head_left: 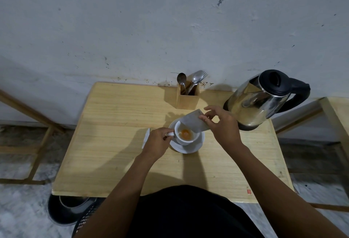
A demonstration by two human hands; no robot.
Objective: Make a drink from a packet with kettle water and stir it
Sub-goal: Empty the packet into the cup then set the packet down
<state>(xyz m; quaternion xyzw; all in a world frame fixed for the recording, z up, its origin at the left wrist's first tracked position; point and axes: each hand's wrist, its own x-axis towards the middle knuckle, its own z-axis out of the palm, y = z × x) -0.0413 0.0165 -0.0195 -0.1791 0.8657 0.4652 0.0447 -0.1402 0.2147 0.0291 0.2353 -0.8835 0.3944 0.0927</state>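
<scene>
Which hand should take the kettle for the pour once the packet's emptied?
Probably the right hand: it holds the packet beside the kettle, on the handle's side. The left hand steadies the cup by its handle.

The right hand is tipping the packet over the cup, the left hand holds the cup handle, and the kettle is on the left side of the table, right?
Not quite. The head view shows the kettle on the right side of the table, not the left. The rest stands: the right hand tips the packet over the cup; the left hand holds its handle.
</scene>
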